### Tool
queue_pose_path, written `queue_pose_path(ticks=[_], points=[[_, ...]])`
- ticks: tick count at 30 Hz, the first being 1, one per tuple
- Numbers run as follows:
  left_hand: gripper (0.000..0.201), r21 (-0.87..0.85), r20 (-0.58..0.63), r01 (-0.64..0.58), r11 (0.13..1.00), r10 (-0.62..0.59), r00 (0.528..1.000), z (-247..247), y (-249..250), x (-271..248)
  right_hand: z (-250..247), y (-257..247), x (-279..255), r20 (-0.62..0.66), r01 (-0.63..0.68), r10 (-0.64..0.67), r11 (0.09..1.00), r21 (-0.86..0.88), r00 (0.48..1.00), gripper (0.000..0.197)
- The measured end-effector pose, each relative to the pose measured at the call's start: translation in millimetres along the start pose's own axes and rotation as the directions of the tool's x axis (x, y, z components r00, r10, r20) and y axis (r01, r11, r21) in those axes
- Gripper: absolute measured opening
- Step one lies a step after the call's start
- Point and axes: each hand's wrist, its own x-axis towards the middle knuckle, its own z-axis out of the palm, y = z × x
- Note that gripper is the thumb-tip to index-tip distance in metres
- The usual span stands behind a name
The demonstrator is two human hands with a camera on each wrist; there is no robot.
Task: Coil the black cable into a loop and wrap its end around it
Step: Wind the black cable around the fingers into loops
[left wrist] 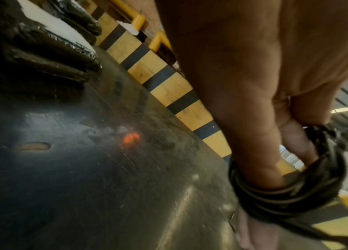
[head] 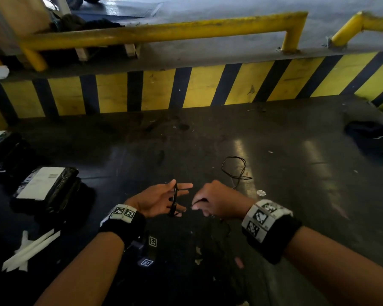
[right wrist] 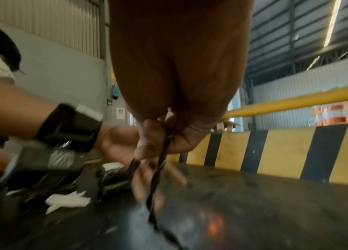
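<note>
The black cable is wound in several turns (head: pixel 175 200) round the straight, spread fingers of my left hand (head: pixel 161 198), which is held palm up above the dark floor. The left wrist view shows the coil (left wrist: pixel 286 192) circling the fingers (left wrist: pixel 254 135). Just to the right, my right hand (head: pixel 215 200) pinches the strand that leaves the coil. In the right wrist view the thumb and fingers (right wrist: pixel 147 135) hold the cable (right wrist: pixel 158 177), which hangs down to the floor. The loose rest of the cable (head: pixel 234 167) lies in a curl on the floor beyond the right hand.
Black wrapped packages with white labels (head: pixel 47 191) are stacked on the left, with white strips (head: pixel 31 246) in front of them. A yellow-and-black striped barrier (head: pixel 197 89) and a yellow rail (head: pixel 164 29) close off the far side. A dark bundle (head: pixel 372 138) lies far right.
</note>
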Motion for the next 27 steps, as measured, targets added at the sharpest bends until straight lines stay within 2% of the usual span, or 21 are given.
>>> queue_pose_path(ticks=[4,7,9,11,16,19,23,27], points=[[0.045,0.116,0.029,0.078,0.990,-0.082,0.996,11.8,-3.1,-1.4,-37.8,-10.7,3.7,-0.024,0.020,-0.024,0.990,-0.140,0.999,0.018],[0.048,0.240,0.093,0.134,0.961,-0.161,0.983,15.7,-9.1,-4.4,-63.0,-18.1,7.5,-0.084,0.076,-0.102,0.960,-0.268,0.991,0.017],[0.051,0.209,0.152,0.137,0.968,-0.170,0.974,18.2,-11.9,-8.4,-76.3,-21.6,10.8,-0.114,0.119,-0.164,0.939,-0.324,0.980,0.015],[0.052,0.141,0.212,0.100,0.985,-0.128,0.969,24.1,-11.4,-12.5,-84.4,-22.5,14.8,-0.153,0.151,-0.211,0.931,-0.333,0.965,0.015],[0.057,-0.031,0.301,-0.004,1.000,0.013,0.954,31.8,-7.7,-25.1,-83.2,-11.9,32.6,-0.258,0.199,-0.277,0.936,-0.290,0.926,0.012],[0.058,-0.091,0.363,-0.054,0.994,0.083,0.928,32.0,-4.9,-33.2,-75.5,0.0,41.0,-0.334,0.235,-0.302,0.945,-0.226,0.893,0.011],[0.058,-0.182,0.459,-0.115,0.976,0.188,0.868,37.1,7.1,-45.8,-56.3,15.8,46.4,-0.378,0.234,-0.227,0.972,-0.029,0.897,0.015],[0.056,-0.249,0.483,-0.169,0.954,0.274,0.832,48.3,28.2,-50.5,-15.3,33.5,39.0,-0.376,0.196,-0.126,0.969,0.151,0.918,0.015]])
